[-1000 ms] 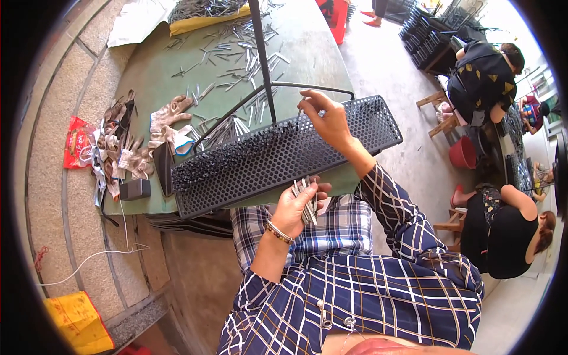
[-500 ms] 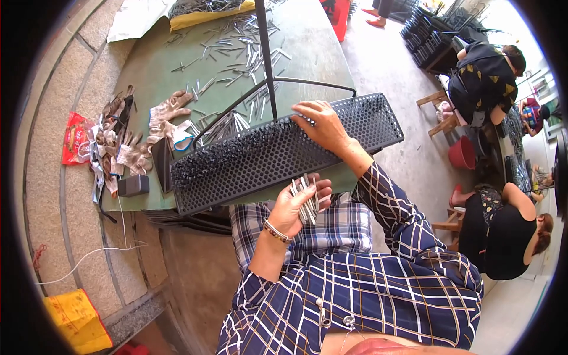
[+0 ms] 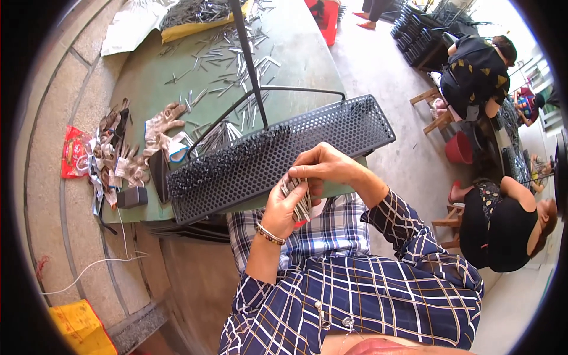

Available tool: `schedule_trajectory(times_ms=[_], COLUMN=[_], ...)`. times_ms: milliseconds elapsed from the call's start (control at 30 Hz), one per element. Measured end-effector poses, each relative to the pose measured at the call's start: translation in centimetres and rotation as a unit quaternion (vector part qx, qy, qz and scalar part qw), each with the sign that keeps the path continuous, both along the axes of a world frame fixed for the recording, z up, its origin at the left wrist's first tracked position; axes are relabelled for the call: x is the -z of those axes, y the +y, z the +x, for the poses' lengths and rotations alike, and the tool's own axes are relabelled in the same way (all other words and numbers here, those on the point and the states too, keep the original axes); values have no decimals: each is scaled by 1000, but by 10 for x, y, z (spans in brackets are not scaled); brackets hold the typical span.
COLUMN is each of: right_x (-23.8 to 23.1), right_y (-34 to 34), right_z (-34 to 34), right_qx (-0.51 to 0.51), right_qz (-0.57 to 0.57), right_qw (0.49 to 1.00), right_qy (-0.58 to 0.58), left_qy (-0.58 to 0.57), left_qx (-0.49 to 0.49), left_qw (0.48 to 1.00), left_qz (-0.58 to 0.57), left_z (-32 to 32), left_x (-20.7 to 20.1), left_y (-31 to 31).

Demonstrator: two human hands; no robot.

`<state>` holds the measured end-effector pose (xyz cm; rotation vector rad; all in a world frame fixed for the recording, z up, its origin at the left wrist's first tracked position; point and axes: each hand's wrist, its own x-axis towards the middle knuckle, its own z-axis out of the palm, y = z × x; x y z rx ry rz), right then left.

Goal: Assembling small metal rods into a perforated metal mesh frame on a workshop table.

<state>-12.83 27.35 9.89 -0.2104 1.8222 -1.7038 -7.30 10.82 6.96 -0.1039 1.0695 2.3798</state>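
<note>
Above my lap, my left hand [image 3: 280, 207] is closed round a bundle of thin silvery metal strips [image 3: 302, 204]. My right hand [image 3: 331, 165] has its thumb and fingertips pinched at the upper ends of that bundle; how many strips it grips is hidden. Just beyond both hands a long black perforated tray [image 3: 254, 173] lies slanting across the table edge. Rows of dark upright pieces [image 3: 222, 155] fill holes along its far left part, and more stand at its right end. Many holes nearer me are bare.
Loose metal strips [image 3: 236, 65] are strewn over the green table [image 3: 139, 77], with a yellow-edged sack [image 3: 195, 26] of them behind. A black metal frame [image 3: 251, 65] rises behind the tray. Work gloves [image 3: 163, 127] and a dark block [image 3: 132, 197] lie left. Two people sit working at right.
My right hand has come off the tray's far edge, down and toward me, to the strips in my left hand. The whole view has shifted slightly.
</note>
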Motion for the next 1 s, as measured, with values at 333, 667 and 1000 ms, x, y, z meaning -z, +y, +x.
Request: schedule_trajectory(times_ms=[333,667,1000], right_x=[14,41,62], right_y=[8,-5,-3], right_z=[-41,-81,-79], right_qx=[293,266,163], right_qz=[73,136,222], right_qw=[891,824,747], right_qy=[338,481,605], left_qy=[-109,-150,-122], left_qx=[41,41,46], left_qw=[992,986,989], left_qz=[41,67,63], left_z=[2,7,10], left_x=[22,11,6], left_y=[2,7,6])
